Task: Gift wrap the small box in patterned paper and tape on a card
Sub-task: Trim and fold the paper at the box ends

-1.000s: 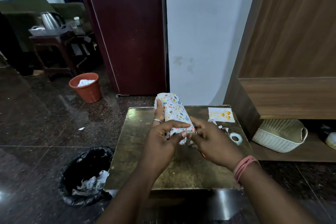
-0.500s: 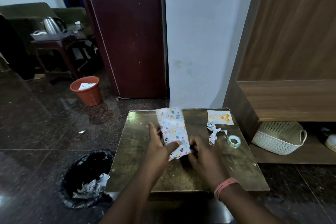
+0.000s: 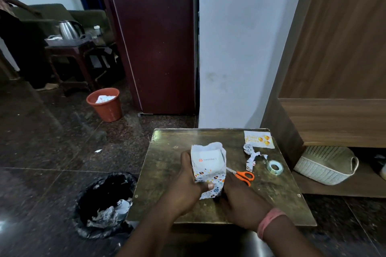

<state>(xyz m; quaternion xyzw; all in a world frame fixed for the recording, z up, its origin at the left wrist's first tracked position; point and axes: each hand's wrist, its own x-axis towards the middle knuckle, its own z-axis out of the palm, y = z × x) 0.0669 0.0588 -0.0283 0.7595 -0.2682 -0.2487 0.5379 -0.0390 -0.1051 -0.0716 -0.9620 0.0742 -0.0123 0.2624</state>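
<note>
Dim room, dark stone floor, brass-toned surface at lower centre of the frame. Small box standing there just left of centre, white end face bare and turned toward the camera, patterned paper sleeved round it with ragged edges rising past the top. Left hand gripping the wrapped side, thumb pressed on the paper's lower front. Right hand low against the parcel's right base; open or closed, cannot tell. Scissors, tape roll and paper offcuts lying to the right, card at upper right of the surface.

Likely trouble: sleeve slipping off or loosening if the thumb lifts before any tape goes on; uneven edges tearing or bunching when folded over the open end.

Against half a second ago: parcel then lying flat and lengthways, now tipped upright with the box end exposed; scissors, then hidden, now in view.
</note>
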